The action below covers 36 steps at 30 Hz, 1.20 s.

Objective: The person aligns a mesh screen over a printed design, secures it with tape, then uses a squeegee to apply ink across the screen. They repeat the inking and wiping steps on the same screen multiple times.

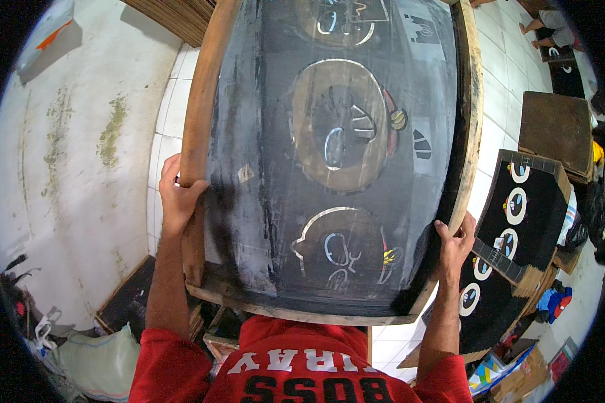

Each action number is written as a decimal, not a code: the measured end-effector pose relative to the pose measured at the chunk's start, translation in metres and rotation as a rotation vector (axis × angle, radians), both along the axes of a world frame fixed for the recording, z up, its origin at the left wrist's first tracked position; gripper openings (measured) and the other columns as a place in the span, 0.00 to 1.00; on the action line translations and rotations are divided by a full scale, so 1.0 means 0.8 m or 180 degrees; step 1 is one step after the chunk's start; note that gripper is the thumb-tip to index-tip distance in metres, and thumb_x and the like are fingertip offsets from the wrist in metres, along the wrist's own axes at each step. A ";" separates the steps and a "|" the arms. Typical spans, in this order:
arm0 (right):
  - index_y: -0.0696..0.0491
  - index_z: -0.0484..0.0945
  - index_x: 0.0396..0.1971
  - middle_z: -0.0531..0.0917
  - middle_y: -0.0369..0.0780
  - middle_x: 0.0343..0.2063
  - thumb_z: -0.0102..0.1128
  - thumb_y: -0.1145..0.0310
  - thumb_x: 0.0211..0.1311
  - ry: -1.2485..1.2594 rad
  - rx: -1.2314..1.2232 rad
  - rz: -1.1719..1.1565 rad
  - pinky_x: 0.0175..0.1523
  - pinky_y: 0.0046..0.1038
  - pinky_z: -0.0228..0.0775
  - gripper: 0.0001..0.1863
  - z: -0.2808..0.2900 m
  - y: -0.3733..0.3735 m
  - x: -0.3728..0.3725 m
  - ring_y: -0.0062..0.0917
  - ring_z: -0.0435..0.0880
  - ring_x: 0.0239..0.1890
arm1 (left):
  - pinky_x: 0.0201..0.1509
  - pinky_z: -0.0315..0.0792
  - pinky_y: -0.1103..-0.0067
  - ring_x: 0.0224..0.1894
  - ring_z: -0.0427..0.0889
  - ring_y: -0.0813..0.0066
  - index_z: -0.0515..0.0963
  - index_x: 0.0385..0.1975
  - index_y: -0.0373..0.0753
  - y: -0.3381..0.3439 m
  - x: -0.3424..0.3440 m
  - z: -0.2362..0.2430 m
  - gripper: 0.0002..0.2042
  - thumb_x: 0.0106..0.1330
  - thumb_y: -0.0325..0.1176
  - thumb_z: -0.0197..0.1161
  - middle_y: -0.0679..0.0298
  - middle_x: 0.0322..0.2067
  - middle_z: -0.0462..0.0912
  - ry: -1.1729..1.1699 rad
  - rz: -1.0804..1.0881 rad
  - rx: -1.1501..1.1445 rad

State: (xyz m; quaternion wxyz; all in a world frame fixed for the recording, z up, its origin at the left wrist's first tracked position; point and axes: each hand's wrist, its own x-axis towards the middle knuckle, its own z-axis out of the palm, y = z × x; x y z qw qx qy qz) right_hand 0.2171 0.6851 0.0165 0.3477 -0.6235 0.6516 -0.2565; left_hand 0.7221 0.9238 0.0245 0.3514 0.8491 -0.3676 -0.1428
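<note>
A large screen-printing frame (202, 114) fills the middle, with a wooden border around dark, smeared mesh (255, 195). Round face-like stencil shapes run down the mesh, showing pale outlines with bits of blue, red and yellow. My left hand (179, 196) grips the left wooden bar, thumb on top and fingers around the outer side. On the opposite bar, near the lower right corner, my right hand (457, 242) holds on in the same way. The frame's lower edge is close to my red shirt (302, 369). What lies beneath the frame is hidden.
Black printed pieces (514, 228) with white ring designs lie on boards at the right. A brown board (554, 131) sits beyond them. A stained white wall (81, 154) stands at the left, above a pale sack (101, 363). Another person's hands (534, 33) show at the far right.
</note>
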 end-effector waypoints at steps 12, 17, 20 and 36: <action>0.61 0.78 0.53 0.75 0.42 0.54 0.74 0.76 0.48 0.0166 0.0109 -0.0068 0.64 0.35 0.67 0.28 0.005 0.004 0.004 0.33 0.75 0.56 | 0.62 0.71 0.71 0.57 0.79 0.61 0.80 0.54 0.32 -0.002 0.003 0.007 0.29 0.46 0.19 0.73 0.56 0.54 0.79 0.0072 -0.0025 0.0092; 0.62 0.78 0.53 0.75 0.42 0.54 0.74 0.75 0.48 0.0093 0.0182 -0.0171 0.65 0.35 0.67 0.28 0.005 0.004 0.004 0.33 0.75 0.58 | 0.63 0.70 0.72 0.58 0.78 0.61 0.80 0.54 0.31 -0.002 0.002 0.006 0.30 0.45 0.19 0.73 0.56 0.54 0.79 0.0159 0.0014 0.0055; 0.62 0.79 0.53 0.75 0.43 0.54 0.74 0.75 0.49 0.0157 0.0120 -0.0106 0.65 0.36 0.67 0.28 0.003 0.004 0.003 0.34 0.75 0.58 | 0.63 0.70 0.72 0.57 0.78 0.62 0.80 0.54 0.31 -0.002 0.003 0.005 0.29 0.45 0.19 0.73 0.56 0.53 0.79 0.0180 0.0043 0.0034; 0.62 0.79 0.54 0.75 0.43 0.53 0.75 0.75 0.50 0.0221 0.0168 -0.0051 0.64 0.35 0.68 0.29 0.009 0.001 0.008 0.34 0.76 0.56 | 0.63 0.71 0.72 0.56 0.79 0.62 0.80 0.53 0.31 -0.005 0.004 0.005 0.28 0.46 0.21 0.72 0.56 0.53 0.80 0.0054 -0.0001 0.0048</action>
